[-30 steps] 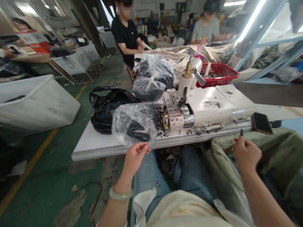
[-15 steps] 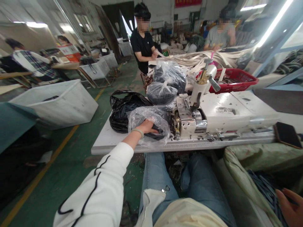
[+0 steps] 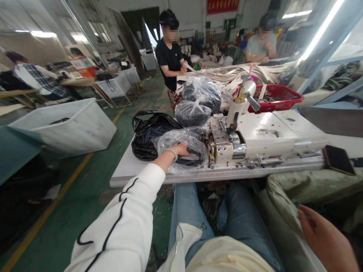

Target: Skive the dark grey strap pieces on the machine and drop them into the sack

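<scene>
My left hand [image 3: 181, 150] reaches into an open clear plastic bag [image 3: 201, 160] that holds dark strips, at the front edge of the white table [image 3: 141, 172]. Its fingers are partly hidden among the strips, so their grip does not show. To the left of it stands an open black plastic bag [image 3: 141, 145] full of dark strips. My right hand [image 3: 314, 226], at the lower right, is beside the rim of a green sack [image 3: 283, 189]; its fingers are curled, and what they hold is too unclear to make out.
A machine [image 3: 227, 143] with a metal head stands right of the clear bag. Two tied bags [image 3: 194, 113] lie behind. A red basket [image 3: 283, 104] and a phone [image 3: 338, 159] are at the right. People work across the table and at the far left.
My right hand has come up and to the left, out of the dark strips in the green sack to its rim. My left hand has shifted slightly right within the clear bag.
</scene>
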`<action>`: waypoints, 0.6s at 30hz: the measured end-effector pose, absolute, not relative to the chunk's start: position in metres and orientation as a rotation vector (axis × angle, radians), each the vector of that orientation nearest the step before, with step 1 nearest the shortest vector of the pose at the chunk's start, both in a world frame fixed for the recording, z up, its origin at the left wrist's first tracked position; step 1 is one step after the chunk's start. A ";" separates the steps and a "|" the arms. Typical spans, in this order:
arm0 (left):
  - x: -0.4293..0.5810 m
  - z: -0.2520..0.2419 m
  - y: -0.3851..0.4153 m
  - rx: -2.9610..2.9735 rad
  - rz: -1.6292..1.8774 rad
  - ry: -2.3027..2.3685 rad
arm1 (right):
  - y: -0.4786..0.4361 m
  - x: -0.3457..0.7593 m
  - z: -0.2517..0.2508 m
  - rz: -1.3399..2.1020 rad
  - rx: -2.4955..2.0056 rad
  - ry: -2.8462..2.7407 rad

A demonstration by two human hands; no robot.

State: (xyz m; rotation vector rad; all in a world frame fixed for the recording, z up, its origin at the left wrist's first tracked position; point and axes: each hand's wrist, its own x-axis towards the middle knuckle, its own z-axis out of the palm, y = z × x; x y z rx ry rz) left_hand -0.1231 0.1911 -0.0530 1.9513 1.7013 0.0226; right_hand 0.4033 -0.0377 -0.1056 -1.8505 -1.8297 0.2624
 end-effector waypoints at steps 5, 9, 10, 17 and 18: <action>-0.124 -0.047 0.197 1.740 0.143 1.722 | -0.018 0.277 -0.079 0.467 -1.485 -2.108; -0.144 -0.036 0.193 1.482 0.311 1.727 | -0.018 0.228 -0.075 0.569 -1.287 -2.237; -0.149 -0.034 0.191 1.405 0.361 1.720 | -0.020 0.226 -0.077 0.585 -1.284 -2.235; -0.155 -0.022 0.196 0.866 0.655 1.523 | -0.032 0.241 -0.092 0.680 -1.432 -2.144; -0.153 -0.020 0.196 0.799 0.669 1.478 | -0.033 0.242 -0.092 0.690 -1.438 -2.132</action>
